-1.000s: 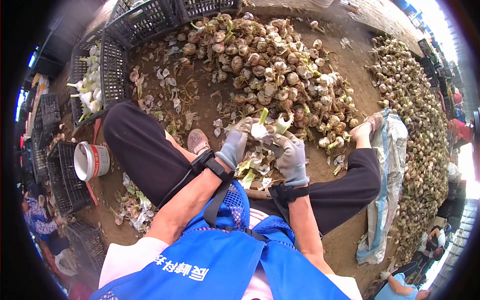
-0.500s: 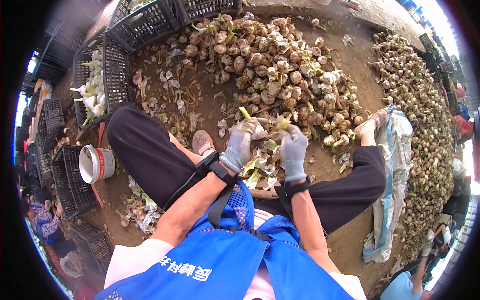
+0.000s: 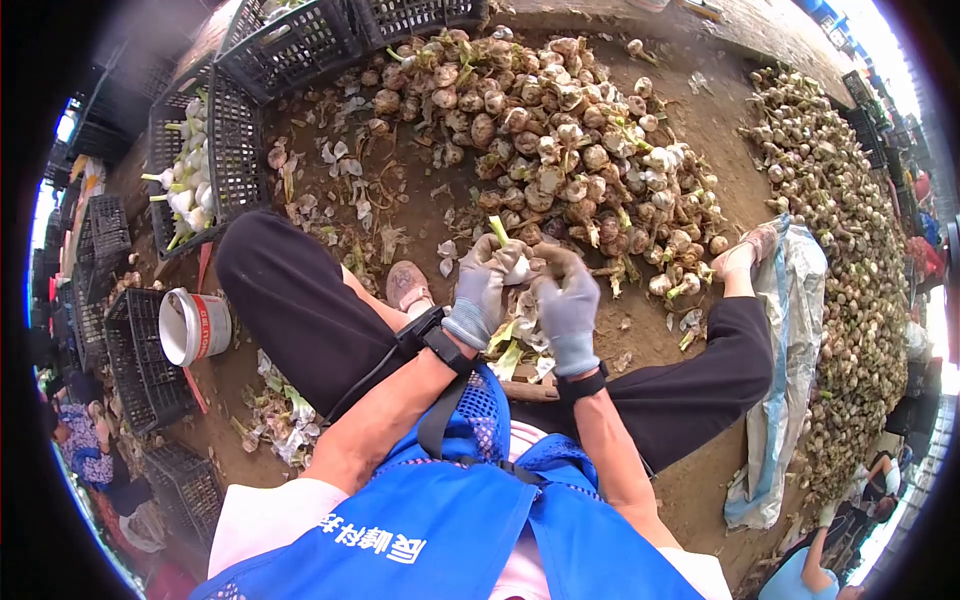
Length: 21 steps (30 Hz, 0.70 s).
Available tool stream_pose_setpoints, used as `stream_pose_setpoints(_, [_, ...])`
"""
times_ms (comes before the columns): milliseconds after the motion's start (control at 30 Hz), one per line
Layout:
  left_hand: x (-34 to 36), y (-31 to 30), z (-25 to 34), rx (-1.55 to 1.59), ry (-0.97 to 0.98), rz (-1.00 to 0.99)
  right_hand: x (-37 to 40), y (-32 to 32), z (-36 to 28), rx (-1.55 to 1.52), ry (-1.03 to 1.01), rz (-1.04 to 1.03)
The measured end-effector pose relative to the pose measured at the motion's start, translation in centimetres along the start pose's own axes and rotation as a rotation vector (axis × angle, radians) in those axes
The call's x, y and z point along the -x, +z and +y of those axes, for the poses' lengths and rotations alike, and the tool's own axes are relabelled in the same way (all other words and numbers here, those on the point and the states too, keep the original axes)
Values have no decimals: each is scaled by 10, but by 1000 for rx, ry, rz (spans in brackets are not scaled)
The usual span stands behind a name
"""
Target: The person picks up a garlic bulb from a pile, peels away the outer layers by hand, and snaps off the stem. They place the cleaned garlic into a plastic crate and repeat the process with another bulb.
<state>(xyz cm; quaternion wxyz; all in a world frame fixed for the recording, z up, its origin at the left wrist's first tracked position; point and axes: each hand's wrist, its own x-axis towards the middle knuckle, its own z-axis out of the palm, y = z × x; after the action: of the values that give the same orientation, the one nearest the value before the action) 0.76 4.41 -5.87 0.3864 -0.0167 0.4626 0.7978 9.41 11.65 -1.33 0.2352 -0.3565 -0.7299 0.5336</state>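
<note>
A pale garlic bulb [image 3: 518,271] with a cut green stem [image 3: 498,230] is held in my gloved left hand [image 3: 480,288], the stem poking up past the fingers. Curled fingers of my gloved right hand [image 3: 566,305] meet the bulb's right side; its fingertips are soiled brown and partly hidden. Both hands are close together over the ground between my legs. Just beyond them lies a heap of unpeeled garlic [image 3: 560,150] with dry roots and stems. Under the hands are loose peeled skins and green leaf scraps [image 3: 510,345].
A black crate [image 3: 235,150] on the left holds trimmed white garlic [image 3: 190,190]. Nearby stand a white bucket [image 3: 190,328] and more black crates [image 3: 150,365]. To the right are a woven sack [image 3: 785,370] and a long garlic pile [image 3: 860,290]. Other people sit at both lower edges.
The yellowish leafy scrap at my right fingertips no longer shows there. My right hand has turned and its fingers have come closer to the bulb. My left hand still holds the garlic.
</note>
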Motion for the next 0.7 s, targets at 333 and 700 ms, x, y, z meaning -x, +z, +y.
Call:
stream_pose_setpoints(333, [-4,-19,4,379,-108,-327,-9,-19,22,-202,140,-157])
stream_pose_setpoints(700, [16,4,12,-137,-49,-97,-10,-6,15,474,-23,-134])
